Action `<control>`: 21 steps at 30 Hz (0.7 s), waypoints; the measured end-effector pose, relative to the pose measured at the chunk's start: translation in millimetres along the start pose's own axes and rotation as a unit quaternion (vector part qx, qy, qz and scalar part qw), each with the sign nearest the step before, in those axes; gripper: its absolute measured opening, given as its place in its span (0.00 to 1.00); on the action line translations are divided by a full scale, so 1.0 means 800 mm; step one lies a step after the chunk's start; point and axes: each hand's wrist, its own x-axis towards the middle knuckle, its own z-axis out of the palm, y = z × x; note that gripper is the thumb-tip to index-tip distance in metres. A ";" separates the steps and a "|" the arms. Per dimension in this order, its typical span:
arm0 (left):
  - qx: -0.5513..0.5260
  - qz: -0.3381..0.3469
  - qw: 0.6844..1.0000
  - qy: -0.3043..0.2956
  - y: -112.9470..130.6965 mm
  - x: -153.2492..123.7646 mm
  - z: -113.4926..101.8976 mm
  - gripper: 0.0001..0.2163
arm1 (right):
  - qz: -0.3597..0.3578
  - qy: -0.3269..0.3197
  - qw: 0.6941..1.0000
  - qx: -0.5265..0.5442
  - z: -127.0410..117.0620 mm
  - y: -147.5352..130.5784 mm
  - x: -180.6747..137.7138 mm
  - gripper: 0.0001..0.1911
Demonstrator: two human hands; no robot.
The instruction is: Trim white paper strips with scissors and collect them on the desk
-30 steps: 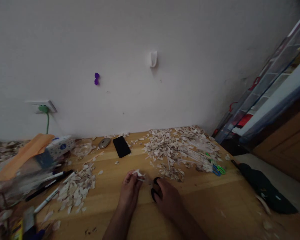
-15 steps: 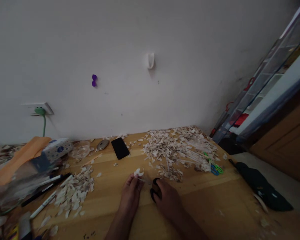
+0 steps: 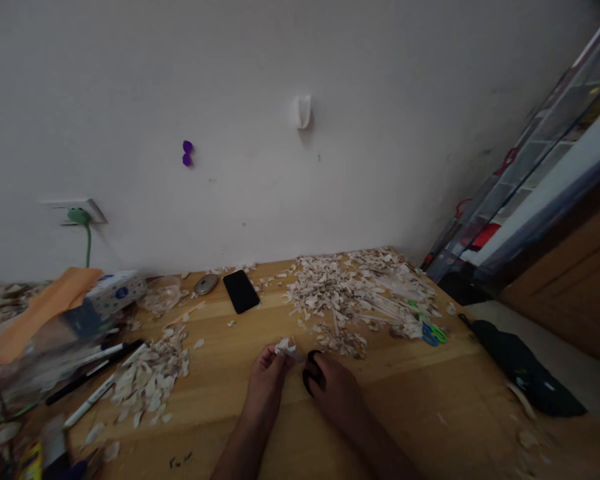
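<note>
Between the fingertips of my left hand (image 3: pixel 269 373) is a small whitish, curled flake-like piece (image 3: pixel 285 347). My right hand (image 3: pixel 337 387) is closed around the black handles of a pair of scissors (image 3: pixel 310 373). The scissors' blades point left toward the piece and are hard to make out. Both hands are held close together over the front middle of the wooden table (image 3: pixel 290 440). Beyond my right hand spreads a large heap of pale flakes and scraps (image 3: pixel 325 287). A smaller pile of pale flakes (image 3: pixel 150 380) lies to the left of my left hand.
A black phone (image 3: pixel 241 291) lies near the wall beside a round metal lid (image 3: pixel 206 285). Blue and green scissors (image 3: pixel 434 334) rest by the heap at right. Pens (image 3: pixel 90 401), a tissue box (image 3: pixel 115 293) and plastic bags crowd the left. A dark green pouch (image 3: pixel 525 370) is at the far right.
The piece in my left hand has turned and sits slightly farther right. The scissors' handles have come closer together. The view has shifted slightly.
</note>
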 end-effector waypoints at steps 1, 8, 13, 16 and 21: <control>0.004 0.000 1.000 0.001 0.000 0.000 0.000 0.16 | 0.000 -0.002 1.000 0.003 -0.001 0.000 0.000 0.10; 0.015 0.004 1.000 -0.005 -0.003 0.003 -0.005 0.16 | 0.002 -0.011 1.000 0.017 -0.001 0.006 0.003 0.12; -0.004 0.007 1.000 0.001 0.000 0.001 -0.002 0.16 | 0.008 -0.004 1.000 0.026 0.001 0.010 0.004 0.14; -0.006 0.013 1.000 0.009 0.000 0.002 -0.003 0.16 | 0.012 -0.001 1.000 0.025 0.002 0.010 0.005 0.15; -0.012 0.017 0.999 0.028 -0.004 0.008 -0.008 0.16 | 0.049 0.009 0.998 0.033 0.005 0.012 0.004 0.16</control>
